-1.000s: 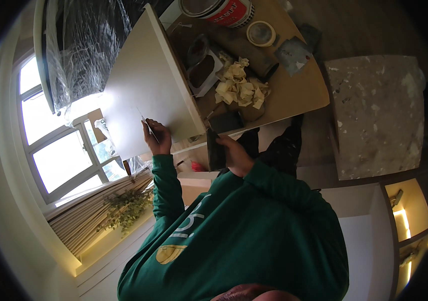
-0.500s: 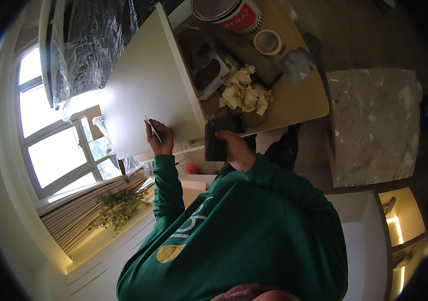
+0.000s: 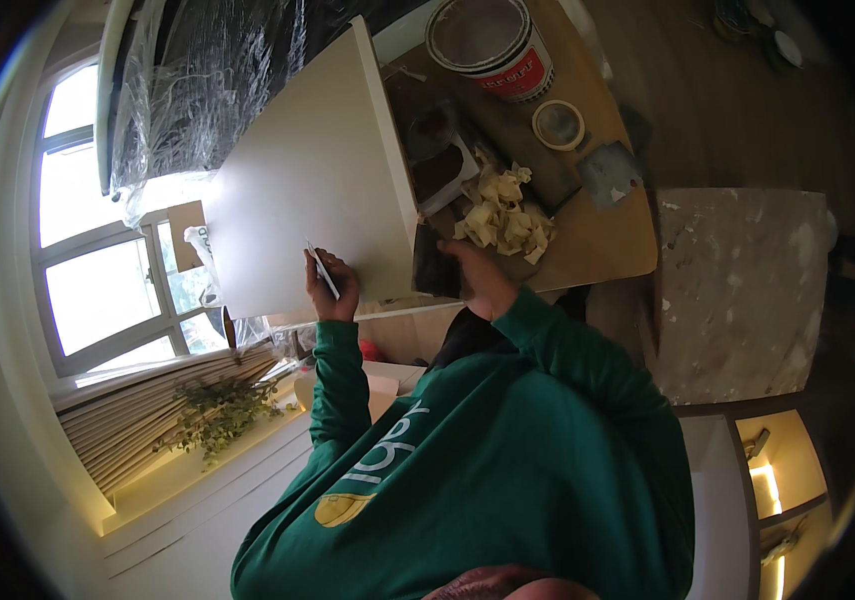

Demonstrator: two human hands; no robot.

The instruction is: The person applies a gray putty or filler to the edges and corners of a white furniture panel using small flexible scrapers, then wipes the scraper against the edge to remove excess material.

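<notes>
A large pale flat panel (image 3: pixel 292 180) lies in front of me, its right edge running away from me. Over its near part, my left hand (image 3: pixel 335 288) pinches a thin, flat, whitish piece (image 3: pixel 322 270); its exact kind cannot be made out. At the near end of the panel's right edge, my right hand (image 3: pixel 482 283) grips a dark rectangular block (image 3: pixel 437 262), which looks like a sanding block. The block appears to lie along that edge. Its underside is hidden.
A brown work surface (image 3: pixel 617 240) right of the panel bears crumpled yellowish paper (image 3: pixel 507 215), a tape roll (image 3: pixel 558 125), a grey sheet (image 3: pixel 609 175), a shallow tray (image 3: pixel 452 170) and an open tin (image 3: pixel 522 70). A stained board (image 3: pixel 742 295) stands farther right. Plastic sheeting (image 3: pixel 192 95) hangs beyond.
My right hand and the dark block have moved away from me along the panel's edge, nearer the crumpled paper. The whole view has shifted a little. My left hand keeps its hold over the panel.
</notes>
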